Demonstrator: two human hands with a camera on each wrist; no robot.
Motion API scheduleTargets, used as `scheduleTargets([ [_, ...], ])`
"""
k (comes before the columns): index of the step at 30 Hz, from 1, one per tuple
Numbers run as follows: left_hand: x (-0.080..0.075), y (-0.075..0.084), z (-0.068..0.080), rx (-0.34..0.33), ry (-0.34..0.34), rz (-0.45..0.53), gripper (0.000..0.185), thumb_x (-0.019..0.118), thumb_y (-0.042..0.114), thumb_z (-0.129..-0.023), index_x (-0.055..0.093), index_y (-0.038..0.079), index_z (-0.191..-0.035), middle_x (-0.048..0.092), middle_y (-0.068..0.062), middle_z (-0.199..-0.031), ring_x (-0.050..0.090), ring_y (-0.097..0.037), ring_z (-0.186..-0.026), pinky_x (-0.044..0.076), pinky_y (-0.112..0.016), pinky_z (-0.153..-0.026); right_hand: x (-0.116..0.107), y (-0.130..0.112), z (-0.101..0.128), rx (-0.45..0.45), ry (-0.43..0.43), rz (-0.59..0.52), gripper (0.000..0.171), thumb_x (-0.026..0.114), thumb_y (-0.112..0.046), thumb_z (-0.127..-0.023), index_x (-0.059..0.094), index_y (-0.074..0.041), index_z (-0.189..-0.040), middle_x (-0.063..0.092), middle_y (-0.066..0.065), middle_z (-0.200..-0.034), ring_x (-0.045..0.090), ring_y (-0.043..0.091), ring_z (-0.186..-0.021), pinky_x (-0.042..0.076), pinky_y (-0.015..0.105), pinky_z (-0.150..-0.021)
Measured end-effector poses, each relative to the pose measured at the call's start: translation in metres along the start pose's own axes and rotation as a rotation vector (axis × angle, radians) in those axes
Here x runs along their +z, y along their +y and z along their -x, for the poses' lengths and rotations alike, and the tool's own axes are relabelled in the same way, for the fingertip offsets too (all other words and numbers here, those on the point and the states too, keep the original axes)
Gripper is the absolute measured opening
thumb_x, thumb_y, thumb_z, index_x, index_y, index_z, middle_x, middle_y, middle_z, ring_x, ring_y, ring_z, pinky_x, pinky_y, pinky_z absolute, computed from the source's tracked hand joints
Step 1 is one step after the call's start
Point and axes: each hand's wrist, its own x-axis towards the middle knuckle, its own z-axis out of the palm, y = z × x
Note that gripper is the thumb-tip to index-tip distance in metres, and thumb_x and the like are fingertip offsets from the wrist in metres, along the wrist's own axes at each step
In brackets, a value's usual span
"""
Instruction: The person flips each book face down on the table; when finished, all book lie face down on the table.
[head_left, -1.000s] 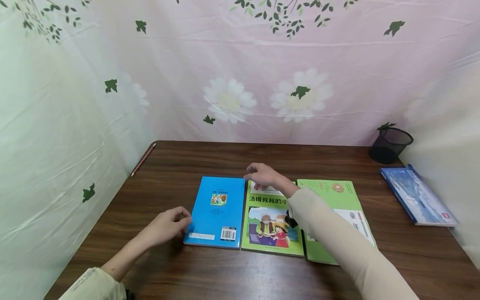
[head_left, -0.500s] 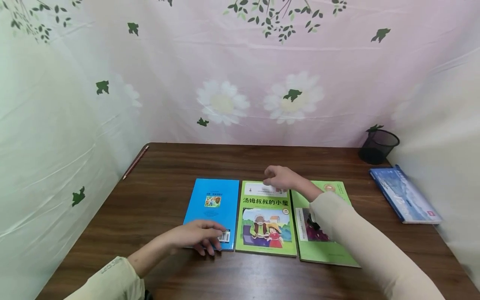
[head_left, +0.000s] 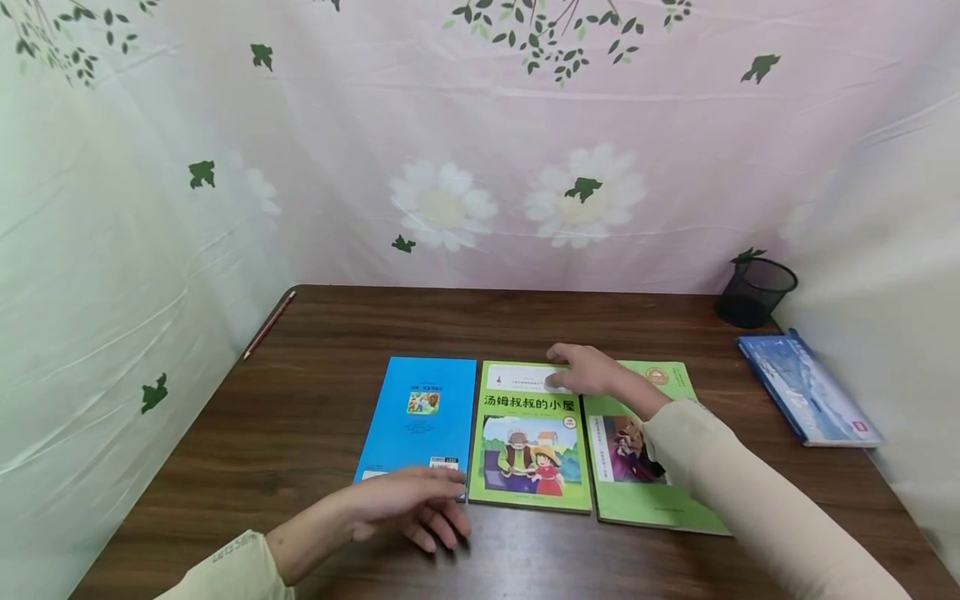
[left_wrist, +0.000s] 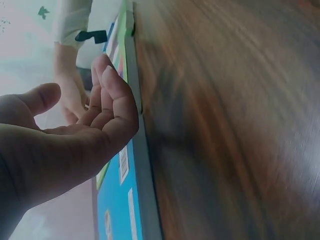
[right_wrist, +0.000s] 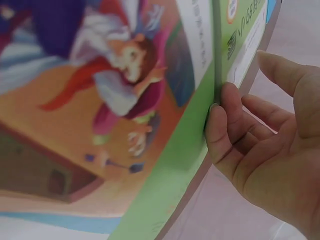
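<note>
I see a black mesh cup (head_left: 754, 291) at the surface's (head_left: 300, 433) far right, contents hidden. My right hand (head_left: 592, 369), fingers relaxed, touches the middle green book (head_left: 529, 437); wrist view shows fingertips (right_wrist: 220, 117) at its edge. My left hand (head_left: 405, 506) hovers loose over the blue book's (head_left: 418, 417) near corner.

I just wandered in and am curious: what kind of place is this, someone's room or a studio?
Probably a makeshift study desk set up for recording: a wooden table with children's books laid in a row, a mesh pen holder in the corner, and flowered cloth hung around as walls.
</note>
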Motion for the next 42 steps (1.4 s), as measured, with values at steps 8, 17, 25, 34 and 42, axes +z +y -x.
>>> scheduleTargets([
  [8, 0.009, -0.004, -0.001, -0.028, -0.065, 0.095, 0.056, 0.049, 0.039, -0.104, 0.039, 0.004, -0.146, 0.074, -0.001, -0.102, 0.070, -0.010, -0.087, 0.058, -0.024, -0.073, 0.002, 0.008, 0.006, -0.018, 0.034, 0.037, 0.063, 0.069, -0.034, -0.094, 0.048, -0.001, -0.144, 0.053, 0.023, -0.145, 0.052, 0.041, -0.133, 0.045, 0.055, -0.107],
  [17, 0.017, 0.001, 0.002, -0.046, -0.083, 0.180, 0.054, 0.049, 0.043, -0.102, 0.046, 0.005, -0.141, 0.073, 0.000, -0.104, 0.069, -0.010, -0.090, 0.058, -0.024, -0.075, 0.004, 0.013, 0.008, -0.023, 0.071, 0.107, 0.060, 0.069, -0.035, -0.094, 0.050, -0.004, -0.143, 0.056, 0.019, -0.143, 0.054, 0.038, -0.131, 0.047, 0.056, -0.104],
  [25, 0.018, 0.004, 0.002, -0.072, -0.107, 0.280, 0.056, 0.050, 0.043, -0.102, 0.040, 0.009, -0.145, 0.073, -0.002, -0.108, 0.069, -0.011, -0.093, 0.058, -0.027, -0.076, 0.007, 0.018, 0.012, 0.013, 0.112, 0.155, 0.059, 0.067, -0.040, -0.096, 0.051, -0.008, -0.143, 0.057, 0.018, -0.141, 0.057, 0.036, -0.125, 0.050, 0.055, -0.097],
  [34, 0.025, 0.007, 0.001, -0.090, -0.104, 0.289, 0.054, 0.049, 0.041, -0.101, 0.040, 0.009, -0.145, 0.072, -0.003, -0.108, 0.069, -0.012, -0.093, 0.058, -0.027, -0.076, 0.008, 0.021, 0.013, 0.034, 0.126, 0.146, 0.060, 0.067, -0.040, -0.095, 0.051, -0.008, -0.144, 0.055, 0.020, -0.142, 0.056, 0.038, -0.126, 0.049, 0.056, -0.097],
  [42, 0.025, 0.002, 0.000, -0.103, -0.115, 0.292, 0.054, 0.049, 0.042, -0.101, 0.040, 0.006, -0.141, 0.071, -0.002, -0.106, 0.069, -0.011, -0.092, 0.058, -0.028, -0.076, 0.009, 0.020, 0.014, 0.034, 0.140, 0.145, 0.060, 0.067, -0.040, -0.095, 0.051, -0.009, -0.143, 0.056, 0.019, -0.141, 0.058, 0.036, -0.123, 0.050, 0.056, -0.097],
])
